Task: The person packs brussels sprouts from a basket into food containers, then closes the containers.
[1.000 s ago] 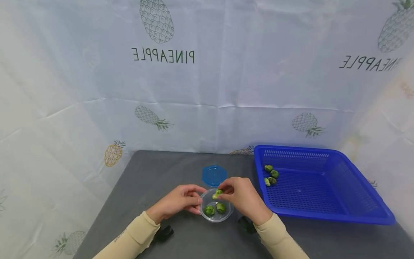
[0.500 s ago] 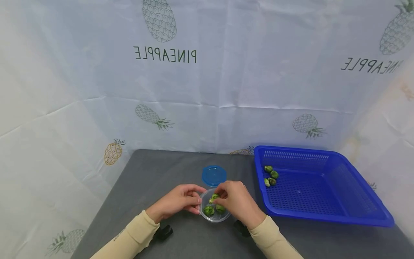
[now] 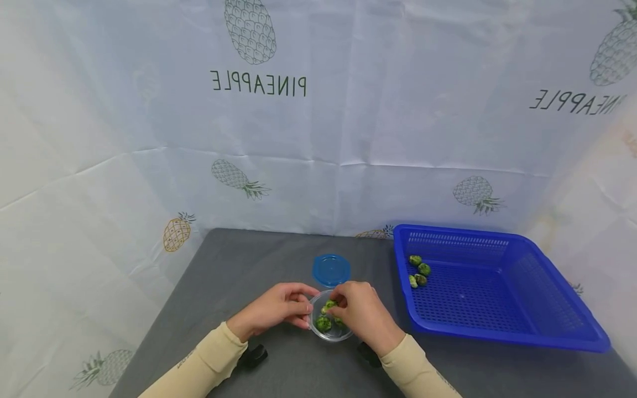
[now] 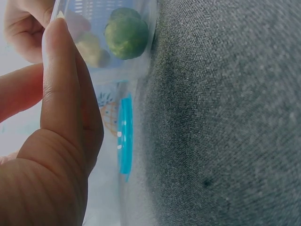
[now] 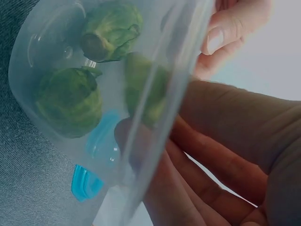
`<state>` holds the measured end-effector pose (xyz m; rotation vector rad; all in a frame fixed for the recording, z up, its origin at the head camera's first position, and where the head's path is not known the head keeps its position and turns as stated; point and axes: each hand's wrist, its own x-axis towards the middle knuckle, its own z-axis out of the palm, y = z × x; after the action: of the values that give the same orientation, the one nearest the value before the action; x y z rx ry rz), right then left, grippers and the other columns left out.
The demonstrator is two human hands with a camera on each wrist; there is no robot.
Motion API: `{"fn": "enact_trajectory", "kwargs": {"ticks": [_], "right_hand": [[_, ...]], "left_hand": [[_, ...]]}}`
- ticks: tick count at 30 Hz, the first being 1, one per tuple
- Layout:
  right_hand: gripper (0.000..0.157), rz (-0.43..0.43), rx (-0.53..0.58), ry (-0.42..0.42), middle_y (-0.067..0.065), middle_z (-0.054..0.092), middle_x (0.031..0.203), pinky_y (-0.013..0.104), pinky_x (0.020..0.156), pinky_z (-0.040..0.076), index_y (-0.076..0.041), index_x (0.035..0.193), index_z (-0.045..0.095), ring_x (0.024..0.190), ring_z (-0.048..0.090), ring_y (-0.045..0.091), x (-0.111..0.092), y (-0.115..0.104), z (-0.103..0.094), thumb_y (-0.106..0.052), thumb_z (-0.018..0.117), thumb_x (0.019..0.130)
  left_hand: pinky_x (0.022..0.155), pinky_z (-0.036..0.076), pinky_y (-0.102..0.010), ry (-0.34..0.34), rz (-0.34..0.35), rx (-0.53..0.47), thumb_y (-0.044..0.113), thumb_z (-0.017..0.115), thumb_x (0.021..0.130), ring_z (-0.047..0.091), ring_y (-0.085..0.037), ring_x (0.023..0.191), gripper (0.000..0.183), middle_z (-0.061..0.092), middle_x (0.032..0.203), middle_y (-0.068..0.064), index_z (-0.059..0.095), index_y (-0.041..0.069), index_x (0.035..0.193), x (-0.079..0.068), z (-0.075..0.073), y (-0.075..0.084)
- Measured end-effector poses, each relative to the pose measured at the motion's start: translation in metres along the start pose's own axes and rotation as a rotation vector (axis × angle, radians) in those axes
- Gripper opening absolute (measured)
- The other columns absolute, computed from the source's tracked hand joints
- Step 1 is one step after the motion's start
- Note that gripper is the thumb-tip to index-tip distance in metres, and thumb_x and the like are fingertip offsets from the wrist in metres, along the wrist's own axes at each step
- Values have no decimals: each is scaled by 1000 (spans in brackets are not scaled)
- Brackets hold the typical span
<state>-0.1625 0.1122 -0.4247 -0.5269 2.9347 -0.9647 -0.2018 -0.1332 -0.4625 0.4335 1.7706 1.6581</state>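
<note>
A clear round plastic container (image 3: 329, 338) stands on the grey table in front of me. My left hand (image 3: 273, 308) grips its left rim between thumb and fingers. My right hand (image 3: 365, 314) reaches in over the opposite side, pinching a Brussels sprout (image 5: 146, 89) between thumb and fingertips inside the container. Two more sprouts lie at the bottom: one Brussels sprout (image 5: 70, 101) shows fully in the right wrist view, and another Brussels sprout (image 5: 113, 30) turns its cut stem outward. From the head view, the right fingers partly cover the sprouts.
A blue lid (image 3: 331, 270) lies flat just behind the container. To the right stands a large blue basket (image 3: 468, 293), with several Brussels sprouts (image 3: 424, 269) along its left side. A white pineapple-print curtain (image 3: 318, 127) hangs behind the grey table (image 3: 239, 260).
My right hand has lowered the pinched Brussels sprout into the container, moving slightly left and toward me. The left hand keeps its grip on the rim.
</note>
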Motion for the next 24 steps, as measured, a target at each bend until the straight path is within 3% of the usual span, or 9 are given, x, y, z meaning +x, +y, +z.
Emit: {"fn": "enact_trajectory", "kwargs": {"ticks": [14, 20, 24], "right_hand": [[11, -2, 10, 26, 1, 79, 96, 25, 70, 64, -9, 106, 84, 82, 73, 10, -8, 2, -20, -10, 84, 95], [10, 41, -7, 69, -4, 79, 97, 27, 74, 65, -16, 105, 84, 83, 72, 5, -16, -2, -53, -13, 84, 95], [10, 55, -60, 84, -6, 79, 98, 30, 75, 65, -19, 105, 84, 84, 72, 5, -17, 12, -88, -15, 83, 96]], "left_hand": [[89, 70, -42, -23, 8, 25, 16, 70, 107, 76, -19, 87, 48, 73, 105, -10, 58, 1, 151, 8, 4, 2], [89, 70, -42, -13, 11, 30, 18, 69, 108, 75, -21, 89, 49, 73, 107, -14, 57, 1, 152, 4, 2, 0], [87, 70, -40, -1, 4, 21, 17, 69, 108, 74, -21, 90, 50, 72, 106, -13, 57, 0, 152, 2, 2, 0]]}}
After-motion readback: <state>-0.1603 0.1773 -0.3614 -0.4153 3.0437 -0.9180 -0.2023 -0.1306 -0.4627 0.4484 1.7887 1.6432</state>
